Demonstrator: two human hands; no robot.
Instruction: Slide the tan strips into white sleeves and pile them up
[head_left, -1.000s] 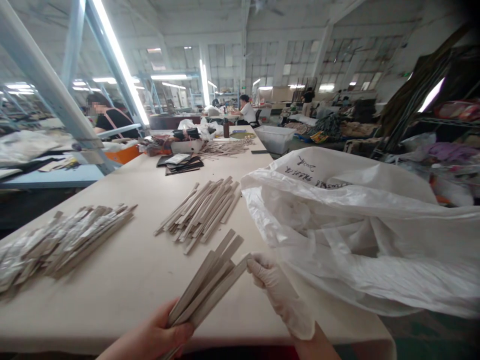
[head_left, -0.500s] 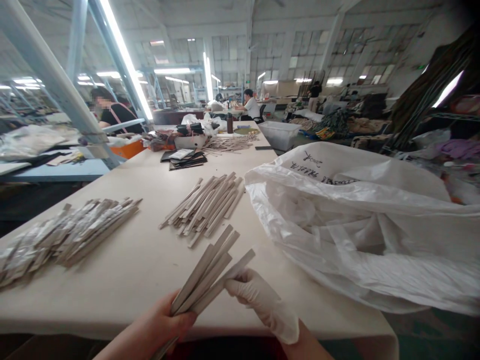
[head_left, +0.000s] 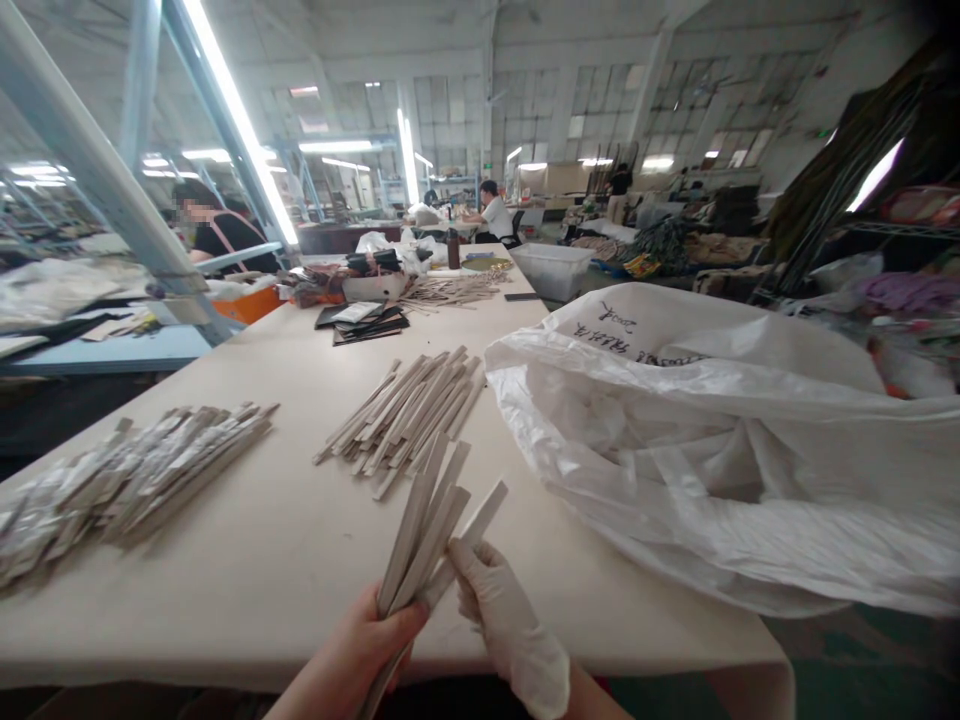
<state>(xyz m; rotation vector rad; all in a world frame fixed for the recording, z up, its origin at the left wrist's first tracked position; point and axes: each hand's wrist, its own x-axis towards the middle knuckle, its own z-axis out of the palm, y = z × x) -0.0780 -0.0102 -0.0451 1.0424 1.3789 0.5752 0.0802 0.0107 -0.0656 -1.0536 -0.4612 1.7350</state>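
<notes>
Bare left hand (head_left: pixel 360 650) gripping flat grey strips (head_left: pixel 431 520), gloved right hand (head_left: pixel 510 625)

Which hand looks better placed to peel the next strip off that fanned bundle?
Probably the right hand: its gloved fingers touch the outermost strip of the bundle, while the left hand is clamped around the bundle's base.

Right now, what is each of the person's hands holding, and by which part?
The left hand grips the bundle of strips at its lower end. The gloved right hand touches the rightmost strip midway; whether it grips is unclear.
</notes>
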